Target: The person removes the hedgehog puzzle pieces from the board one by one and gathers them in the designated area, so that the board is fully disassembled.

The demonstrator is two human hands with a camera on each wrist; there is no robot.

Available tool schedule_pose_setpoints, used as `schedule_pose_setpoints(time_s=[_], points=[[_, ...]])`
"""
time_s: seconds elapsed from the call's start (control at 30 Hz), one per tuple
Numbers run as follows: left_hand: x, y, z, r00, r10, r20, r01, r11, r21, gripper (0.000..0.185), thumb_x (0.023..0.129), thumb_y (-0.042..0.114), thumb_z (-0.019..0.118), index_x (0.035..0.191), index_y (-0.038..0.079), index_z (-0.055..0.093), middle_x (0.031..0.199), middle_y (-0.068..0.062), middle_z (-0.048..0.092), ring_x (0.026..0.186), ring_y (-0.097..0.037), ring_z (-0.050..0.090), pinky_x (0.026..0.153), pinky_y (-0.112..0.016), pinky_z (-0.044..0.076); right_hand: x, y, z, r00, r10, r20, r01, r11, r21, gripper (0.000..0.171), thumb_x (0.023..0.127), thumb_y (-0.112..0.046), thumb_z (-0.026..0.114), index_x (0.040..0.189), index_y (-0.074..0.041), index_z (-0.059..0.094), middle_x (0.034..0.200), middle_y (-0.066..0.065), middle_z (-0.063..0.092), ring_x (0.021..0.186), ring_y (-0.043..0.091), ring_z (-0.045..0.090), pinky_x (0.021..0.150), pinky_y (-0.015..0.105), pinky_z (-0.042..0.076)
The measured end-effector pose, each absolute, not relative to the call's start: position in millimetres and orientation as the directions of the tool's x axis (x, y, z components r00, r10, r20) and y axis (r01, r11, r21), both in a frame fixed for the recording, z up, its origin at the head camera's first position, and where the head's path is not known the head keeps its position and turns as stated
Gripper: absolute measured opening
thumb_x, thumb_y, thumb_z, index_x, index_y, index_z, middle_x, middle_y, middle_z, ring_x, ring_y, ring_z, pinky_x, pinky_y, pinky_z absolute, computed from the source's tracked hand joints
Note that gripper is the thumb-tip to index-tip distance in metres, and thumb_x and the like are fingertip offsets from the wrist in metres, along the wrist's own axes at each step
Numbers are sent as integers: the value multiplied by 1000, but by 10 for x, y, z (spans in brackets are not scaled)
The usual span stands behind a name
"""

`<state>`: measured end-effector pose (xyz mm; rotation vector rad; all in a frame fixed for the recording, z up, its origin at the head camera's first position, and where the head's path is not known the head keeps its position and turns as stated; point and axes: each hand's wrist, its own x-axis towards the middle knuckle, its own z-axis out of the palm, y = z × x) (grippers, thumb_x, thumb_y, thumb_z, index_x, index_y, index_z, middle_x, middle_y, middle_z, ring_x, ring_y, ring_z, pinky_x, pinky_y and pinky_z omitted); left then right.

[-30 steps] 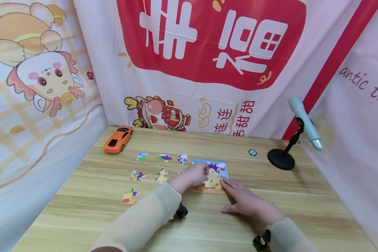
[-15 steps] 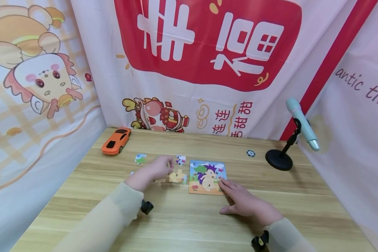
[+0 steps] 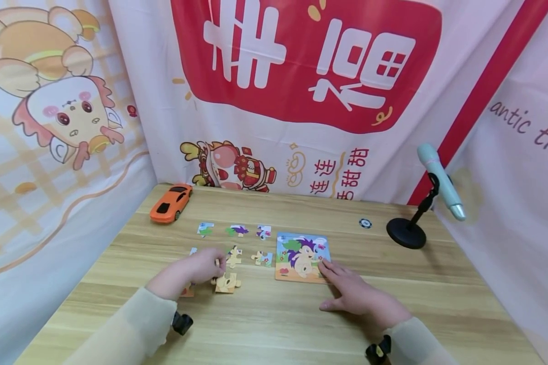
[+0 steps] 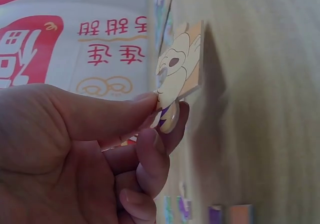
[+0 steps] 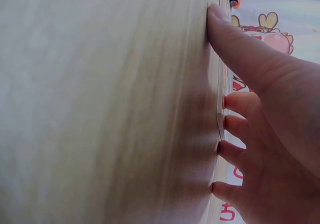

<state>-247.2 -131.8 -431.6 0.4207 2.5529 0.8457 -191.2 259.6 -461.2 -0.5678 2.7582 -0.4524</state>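
In the head view my left hand (image 3: pixel 204 265) pinches a cream and orange jigsaw piece (image 3: pixel 226 284) between thumb and fingers, just over the table. The left wrist view shows that piece (image 4: pixel 181 64) tilted, its face drawn with a cream body and a dark oval. My right hand (image 3: pixel 350 287) lies with fingers spread, its fingertips touching the right edge of a square puzzle board (image 3: pixel 285 272) printed with a purple hedgehog. Between the hands lie loose jigsaw pieces, among them a cream one (image 3: pixel 234 257) and one with a red flower (image 3: pixel 262 258). My left hand partly covers other pieces.
A row of pieces, including a purple one (image 3: pixel 238 230), lies farther back. An orange toy car (image 3: pixel 171 204) stands at the back left. At the right are a blue and white disc (image 3: pixel 365 223) and a microphone (image 3: pixel 440 180) on a black stand (image 3: pixel 406 233). Printed cloth hangs behind.
My left hand has moved left from the puzzle board, carrying the jigsaw piece toward the loose pieces at the left front. My right hand stays at the board's edge.
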Motion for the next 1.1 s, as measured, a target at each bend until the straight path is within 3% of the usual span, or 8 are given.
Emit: schedule_pose_setpoints(time_s=[0.23, 0.5, 0.83, 1.1], points=[[-2444, -1304, -4418, -888, 372, -271, 156, 798, 582, 12, 91, 4, 65, 82, 11, 59, 82, -3, 57, 67, -20, 51, 58, -33, 41, -1915, 2587, -4609, -880, -426, -210, -334, 869, -365, 98, 82, -62, 67, 157, -13, 26, 162, 9, 18, 146, 38, 16, 112, 59, 19], [-2506, -1149, -4246, -915, 298, -272, 111, 834, 541, 6, 91, 10, 66, 91, 12, 61, 78, -5, 57, 62, -20, 52, 52, -31, 42, -1914, 2592, -4606, -881, -424, -210, -329, 868, -373, 98, 82, -63, 67, 157, -14, 25, 162, 9, 18, 146, 38, 17, 113, 58, 19], [-2675, -293, -4068, -859, 473, -197, 291, 767, 572, 15, 87, 17, 74, 99, 14, 66, 89, 1, 61, 75, -20, 57, 64, -36, 49, -1925, 2627, -4605, -878, -429, -213, -331, 865, -376, 98, 82, -63, 66, 157, -14, 26, 163, 8, 18, 146, 37, 16, 112, 59, 18], [-2654, 434, -4217, -798, 570, -196, 401, 745, 534, 36, 82, 21, 80, 114, 12, 67, 114, -4, 65, 91, -19, 61, 80, -37, 51, -1938, 2668, -4648, -870, -450, -201, -348, 850, -394, 97, 83, -63, 66, 157, -15, 26, 162, 8, 19, 146, 38, 16, 111, 61, 20]])
